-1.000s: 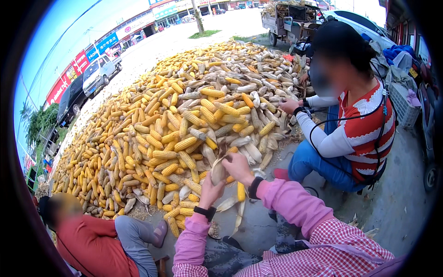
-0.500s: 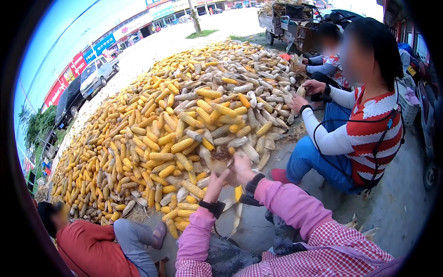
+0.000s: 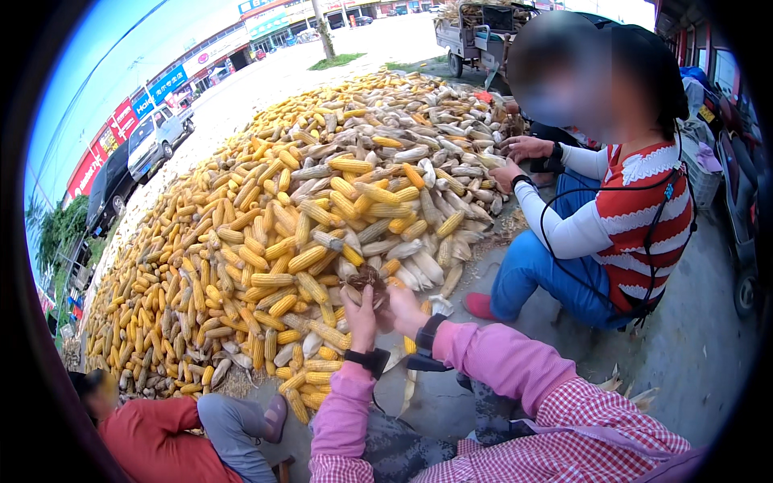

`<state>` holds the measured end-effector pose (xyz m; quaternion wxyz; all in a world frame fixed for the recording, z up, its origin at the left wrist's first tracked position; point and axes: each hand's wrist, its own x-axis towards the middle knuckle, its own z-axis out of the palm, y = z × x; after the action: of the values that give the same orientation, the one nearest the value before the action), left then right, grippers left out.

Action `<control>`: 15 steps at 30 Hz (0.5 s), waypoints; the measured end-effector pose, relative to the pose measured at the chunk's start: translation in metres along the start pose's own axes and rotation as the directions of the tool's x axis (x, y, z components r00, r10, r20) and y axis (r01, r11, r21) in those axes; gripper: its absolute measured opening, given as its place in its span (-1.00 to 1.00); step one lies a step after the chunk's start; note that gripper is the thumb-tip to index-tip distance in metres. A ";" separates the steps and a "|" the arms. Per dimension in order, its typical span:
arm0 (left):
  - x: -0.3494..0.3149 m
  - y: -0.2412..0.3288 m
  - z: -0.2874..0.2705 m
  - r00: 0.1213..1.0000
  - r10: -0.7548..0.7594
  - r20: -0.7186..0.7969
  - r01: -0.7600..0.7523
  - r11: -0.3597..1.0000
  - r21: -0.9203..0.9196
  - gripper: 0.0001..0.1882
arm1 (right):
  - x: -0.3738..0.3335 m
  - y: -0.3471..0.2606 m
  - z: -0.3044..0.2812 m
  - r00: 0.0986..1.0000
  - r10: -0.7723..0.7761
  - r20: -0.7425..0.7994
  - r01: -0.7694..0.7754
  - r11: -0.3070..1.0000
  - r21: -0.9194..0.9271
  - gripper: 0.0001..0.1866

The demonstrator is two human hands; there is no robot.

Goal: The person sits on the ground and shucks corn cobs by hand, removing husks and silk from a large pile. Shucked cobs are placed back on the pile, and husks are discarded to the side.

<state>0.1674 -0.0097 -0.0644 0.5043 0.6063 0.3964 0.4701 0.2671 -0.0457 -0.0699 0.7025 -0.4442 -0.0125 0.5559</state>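
Corn husk (image 3: 364, 278), one, brown-tufted, is clasped by the left hand (image 3: 361, 315) at the corn pile's (image 3: 233, 241) near edge; the blurred right hand (image 3: 406, 312) is close, grip unclear. A second ago pale leaf showed; now brown tuft, suggesting further opening. Beside the pile, its ears (image 3: 272, 279) uncountable, sit at least two co-workers (image 3: 644, 217); beyond it, one cargo cart (image 3: 451, 39).

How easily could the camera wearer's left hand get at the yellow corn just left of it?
Probably yes: nothing seems to stand between the left hand and the yellow corn, though the fingers look busy with a brown husk.
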 end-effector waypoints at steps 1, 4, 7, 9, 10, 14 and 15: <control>0.002 0.001 0.005 1.000 -0.023 -0.015 0.022 0.999 -0.032 -0.26 | 0.017 0.006 -0.010 0.998 0.017 0.055 -0.020 0.998 0.058 -0.77; 0.007 -0.004 0.004 0.989 -0.133 -0.062 0.132 0.991 -0.031 -0.16 | 0.027 0.017 -0.017 0.994 0.018 0.104 -0.028 0.995 0.096 -0.75; 0.019 -0.025 -0.006 0.971 -0.240 -0.007 0.227 0.928 -0.297 -0.21 | 0.025 0.021 -0.011 0.992 0.067 0.111 -0.081 0.988 0.134 -0.72; 0.019 -0.027 -0.008 0.965 -0.253 0.070 0.258 0.865 -0.430 -0.44 | 0.023 0.018 -0.009 0.986 0.114 0.119 -0.134 0.974 0.181 -0.69; 0.024 -0.035 -0.019 0.942 -0.317 0.108 0.327 0.804 -0.498 -0.51 | 0.017 0.017 -0.004 0.955 0.173 0.241 -0.218 0.960 0.177 -0.67; 0.039 -0.058 -0.037 0.913 -0.380 0.152 0.394 0.717 -0.576 -0.55 | -0.002 0.013 0.002 0.929 0.156 0.335 -0.206 0.971 0.121 -0.69; 0.043 -0.065 -0.041 0.919 -0.372 0.131 0.377 0.736 -0.562 -0.54 | -0.003 0.011 0.001 0.941 0.139 0.309 -0.161 0.986 0.047 -0.69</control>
<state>0.1373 0.0530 -0.1186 0.7498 0.3347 0.3464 0.4538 0.2571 -0.0479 -0.0752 0.6634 -0.3272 -0.0668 0.6696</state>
